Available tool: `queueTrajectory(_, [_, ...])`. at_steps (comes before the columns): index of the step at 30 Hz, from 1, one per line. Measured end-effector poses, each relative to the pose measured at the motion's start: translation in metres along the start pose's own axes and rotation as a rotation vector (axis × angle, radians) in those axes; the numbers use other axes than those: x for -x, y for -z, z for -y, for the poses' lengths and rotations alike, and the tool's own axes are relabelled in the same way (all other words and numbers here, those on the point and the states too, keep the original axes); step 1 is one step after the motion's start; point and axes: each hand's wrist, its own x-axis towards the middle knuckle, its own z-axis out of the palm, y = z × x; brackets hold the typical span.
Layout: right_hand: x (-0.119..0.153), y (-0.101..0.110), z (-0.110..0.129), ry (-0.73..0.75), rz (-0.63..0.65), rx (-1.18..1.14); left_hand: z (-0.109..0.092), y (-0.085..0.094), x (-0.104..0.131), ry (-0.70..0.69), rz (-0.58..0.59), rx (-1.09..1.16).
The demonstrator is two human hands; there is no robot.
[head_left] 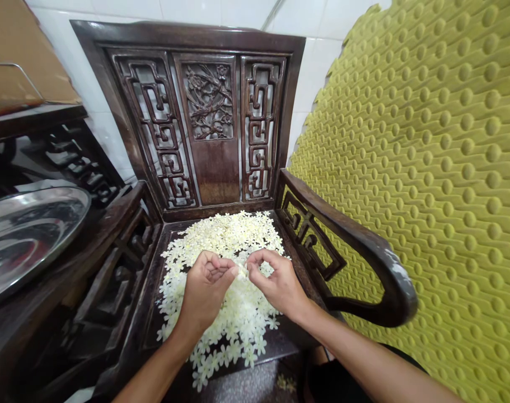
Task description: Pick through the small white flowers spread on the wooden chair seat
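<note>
Above the chair seat, my left hand (208, 285) is closed in a pinch, thumb against fingers, on a small white flower (242, 272). My right hand (277, 280) faces it, its thumb and forefinger pinched at the flower's other side. The fingertips of the two hands nearly meet, and the flower's details are blurred. Beneath both hands, a thick spread of loose white and pale-yellow flowers (225, 232) covers much of the dark wooden seat, some reaching its front edge (275, 350).
The carved wooden chair has a tall back (216, 168) and a curved right armrest (364, 246). A yellow studded foam mat (439, 162) stands along the right. At left, a shiny metal tray (65, 218) lies beside the left armrest (107, 224). White wall tiles (187, 11) are behind.
</note>
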Motion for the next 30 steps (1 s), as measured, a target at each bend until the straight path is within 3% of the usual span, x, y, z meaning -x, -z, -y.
queueTrajectory(5, [-0.009,0.008,-0.008,-0.094,-0.029,0.029,-0.002,0.01,-0.012,-0.035,-0.126,-0.003])
queueTrajectory(8, [-0.01,0.01,-0.006,-0.069,-0.002,0.111,-0.002,0.013,-0.015,-0.042,-0.157,-0.016])
queueTrajectory(17, [-0.002,0.002,0.008,0.159,0.1,0.107,0.0,0.002,-0.004,-0.03,0.042,-0.008])
queueTrajectory(30, [-0.001,-0.001,0.008,0.125,0.033,0.143,0.002,0.0,-0.003,0.006,0.068,0.043])
